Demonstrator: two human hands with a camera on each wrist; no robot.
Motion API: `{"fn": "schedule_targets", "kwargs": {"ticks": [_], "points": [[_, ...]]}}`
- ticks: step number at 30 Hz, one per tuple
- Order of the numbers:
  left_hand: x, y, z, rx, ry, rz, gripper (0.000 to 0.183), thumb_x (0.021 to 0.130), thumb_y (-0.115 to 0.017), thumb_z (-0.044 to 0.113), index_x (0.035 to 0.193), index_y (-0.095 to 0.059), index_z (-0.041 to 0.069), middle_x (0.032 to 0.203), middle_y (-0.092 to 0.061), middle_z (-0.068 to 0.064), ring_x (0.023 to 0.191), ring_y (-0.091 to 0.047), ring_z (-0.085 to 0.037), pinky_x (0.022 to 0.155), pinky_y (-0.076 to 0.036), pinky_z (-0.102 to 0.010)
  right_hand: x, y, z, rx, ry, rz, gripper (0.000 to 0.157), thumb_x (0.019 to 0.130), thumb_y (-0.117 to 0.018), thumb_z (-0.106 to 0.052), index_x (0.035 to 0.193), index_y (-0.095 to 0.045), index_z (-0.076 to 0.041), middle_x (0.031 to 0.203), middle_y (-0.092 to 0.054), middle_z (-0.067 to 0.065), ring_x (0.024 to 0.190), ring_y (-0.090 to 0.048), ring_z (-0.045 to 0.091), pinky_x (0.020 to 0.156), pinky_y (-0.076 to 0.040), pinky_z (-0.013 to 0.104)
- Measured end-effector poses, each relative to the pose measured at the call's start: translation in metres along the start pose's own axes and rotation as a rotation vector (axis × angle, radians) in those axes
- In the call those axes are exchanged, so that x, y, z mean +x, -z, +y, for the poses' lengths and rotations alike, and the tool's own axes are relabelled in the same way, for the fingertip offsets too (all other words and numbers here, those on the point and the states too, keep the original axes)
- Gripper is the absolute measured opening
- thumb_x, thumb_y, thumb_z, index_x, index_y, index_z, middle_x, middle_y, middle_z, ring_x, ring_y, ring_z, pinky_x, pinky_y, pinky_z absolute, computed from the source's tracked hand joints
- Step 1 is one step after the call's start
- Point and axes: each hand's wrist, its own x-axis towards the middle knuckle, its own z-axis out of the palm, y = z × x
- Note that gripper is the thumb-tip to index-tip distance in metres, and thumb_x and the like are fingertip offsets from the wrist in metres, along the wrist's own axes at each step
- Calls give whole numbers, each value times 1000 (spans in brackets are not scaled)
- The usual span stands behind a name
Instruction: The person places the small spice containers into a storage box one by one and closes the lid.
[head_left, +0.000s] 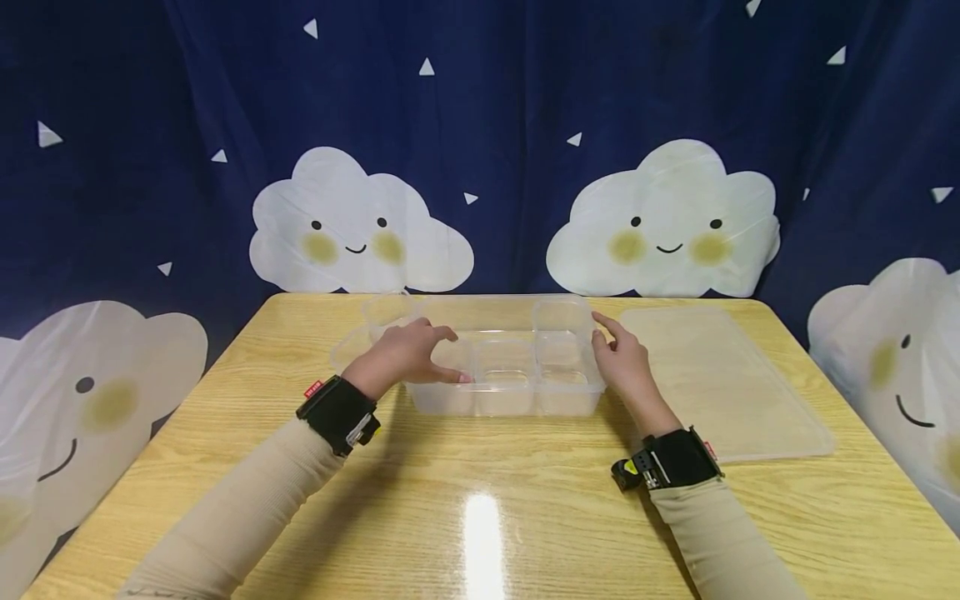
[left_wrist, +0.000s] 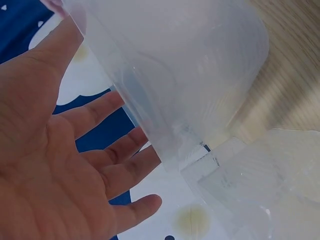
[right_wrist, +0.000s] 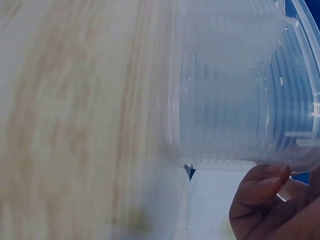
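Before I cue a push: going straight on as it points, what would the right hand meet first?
The clear container's right end. The right hand looks to be at that wall, though depth leaves firm contact uncertain.

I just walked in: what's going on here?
A person's left hand reaches into the left end of a clear plastic box holding smaller bins, while the right hand is at its right side. The box stands on a wooden table; a flat translucent sheet, perhaps its lid, lies to the right.
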Motion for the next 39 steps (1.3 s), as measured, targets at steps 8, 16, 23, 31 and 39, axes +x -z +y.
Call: {"fn": "schedule_targets", "kwargs": {"ticks": [8, 16, 23, 31, 39], "points": [[-1, 0, 0, -26, -6, 1, 79, 87, -70, 65, 145, -55, 14, 135, -56, -18, 117, -58, -34, 98, -46, -55, 0, 0, 1, -12, 11, 5, 48, 108, -40, -23, 154, -44, -11, 71, -42, 7, 61, -44, 17, 56, -39, 29], [-4, -2, -9, -148, -24, -17, 78, 87, -75, 57, 145, -53, 11, 139, -51, -22, 119, -56, -34, 101, -47, -51, -1, -2, -4, -54, 63, 15, 49, 101, -40, -18, 147, -49, -4, 56, -37, -3, 49, -37, 13, 49, -35, 29], [-7, -2, -19, -204, -18, -50, 78, 87, -76, 54, 148, -51, 11, 144, -45, -24, 125, -53, -35, 106, -44, -50, -5, -4, -8, -103, 100, -23, 49, 99, -39, -19, 143, -45, 2, 63, -42, 2, 52, -39, 16, 52, -36, 32], [-8, -5, -23, -213, -53, -34, 79, 88, -76, 52, 148, -51, 8, 145, -45, -25, 128, -51, -36, 106, -44, -51, -9, -6, -11, -200, 109, -5, 46, 101, -39, -19, 141, -45, 3, 70, -45, 7, 57, -41, 21, 53, -34, 33], [-10, -7, -24, -217, -66, 14, 77, 88, -77, 51, 145, -54, 6, 141, -45, -26, 127, -49, -38, 105, -44, -51, -8, -8, -12, -231, 119, 19, 46, 101, -39, -20, 140, -47, 3, 70, -46, 8, 57, -42, 23, 52, -34, 33]]}}
